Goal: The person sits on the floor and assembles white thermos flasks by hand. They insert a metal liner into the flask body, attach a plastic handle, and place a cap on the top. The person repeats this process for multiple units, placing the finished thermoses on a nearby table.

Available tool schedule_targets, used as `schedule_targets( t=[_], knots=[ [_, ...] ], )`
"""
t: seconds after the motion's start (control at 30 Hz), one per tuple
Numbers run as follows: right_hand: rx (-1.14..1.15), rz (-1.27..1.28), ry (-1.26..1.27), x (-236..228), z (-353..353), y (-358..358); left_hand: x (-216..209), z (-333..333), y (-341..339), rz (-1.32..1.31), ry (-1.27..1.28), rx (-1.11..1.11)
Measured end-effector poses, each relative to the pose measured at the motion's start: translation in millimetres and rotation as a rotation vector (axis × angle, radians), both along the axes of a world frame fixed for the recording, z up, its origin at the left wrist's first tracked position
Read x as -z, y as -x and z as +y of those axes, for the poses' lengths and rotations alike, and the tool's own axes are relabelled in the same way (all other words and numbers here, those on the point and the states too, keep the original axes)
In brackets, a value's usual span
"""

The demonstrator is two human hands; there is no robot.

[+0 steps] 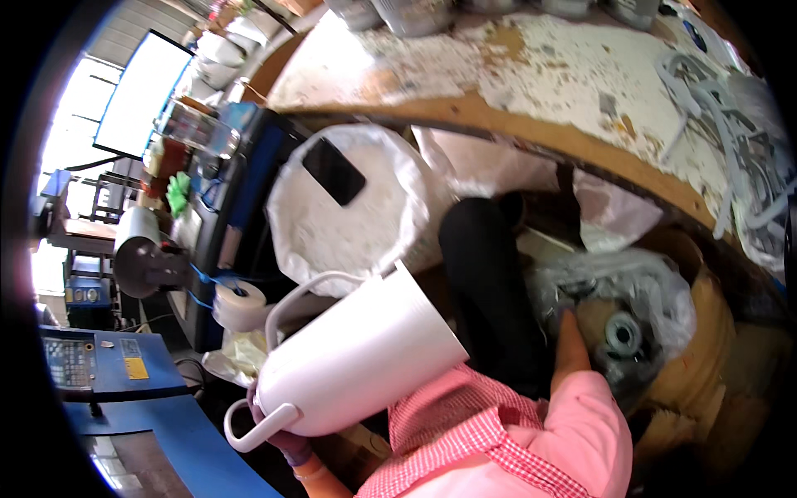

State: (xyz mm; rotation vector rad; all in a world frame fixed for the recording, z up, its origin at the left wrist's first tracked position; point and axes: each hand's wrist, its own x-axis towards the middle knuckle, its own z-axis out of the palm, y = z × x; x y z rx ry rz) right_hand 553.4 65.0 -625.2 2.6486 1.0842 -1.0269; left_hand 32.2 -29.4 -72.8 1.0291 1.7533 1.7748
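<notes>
A large white plastic jug body (365,357) lies tilted across my lap, with a long curved handle along its upper side and a small loop at its lower left end. My left hand (295,446), in a purple glove, grips it near that loop; most of the fingers are behind the jug. My right hand (568,314) reaches down into a clear plastic bag (664,286), its fingers hidden among the contents. Beside it in the bag lies a grey ring-shaped part (623,334).
A round bin lined with white plastic (282,207) bears a black phone (334,171). Ahead is a worn white worktable (531,75) with grey plastic parts (722,124) at its right. A tape roll (238,304) and a blue machine (149,365) are at the left; a cardboard box (706,349) surrounds the bag.
</notes>
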Motion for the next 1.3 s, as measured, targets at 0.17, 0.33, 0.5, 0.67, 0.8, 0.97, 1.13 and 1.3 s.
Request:
schedule_targets(
  t=[0.17, 0.33, 0.5, 0.67, 0.8, 0.97, 1.13, 1.3],
  knots=[
    [-0.056, 0.083, -0.14, -6.6, -35.7, -15.5, 20.5, 14.6, 26.4, 0.073, -0.037, 0.033],
    [0.274, 0.716, -0.321, -160.9, -66.9, -75.6, 13.4, 43.2, 18.9, -0.167, -0.119, 0.195],
    [0.422, 1.249, -0.283, -297.9, -104.5, -156.2, 17.4, 59.7, 4.6, -0.248, -0.176, 0.439],
    [0.347, 1.257, -0.673, -430.6, -53.4, -116.5, 61.2, 57.0, 18.1, -0.222, -0.054, 0.261],
    [-0.434, 0.77, -0.788, -509.3, 9.6, -48.9, 98.4, 39.4, 44.7, -0.086, -0.147, 0.311],
    [-0.2, 1.143, -0.845, -568.1, 44.3, 37.8, 101.1, 14.6, 35.5, -0.654, -0.167, 0.223],
    [-0.695, 0.73, -1.408, -576.3, 45.9, 118.2, 74.4, 14.4, 20.2, -0.814, -0.229, 0.334],
    [-0.723, 0.828, -1.441, -558.3, 36.8, 120.8, 54.5, 8.5, 22.7, -0.295, -0.021, 0.264]
  ],
)
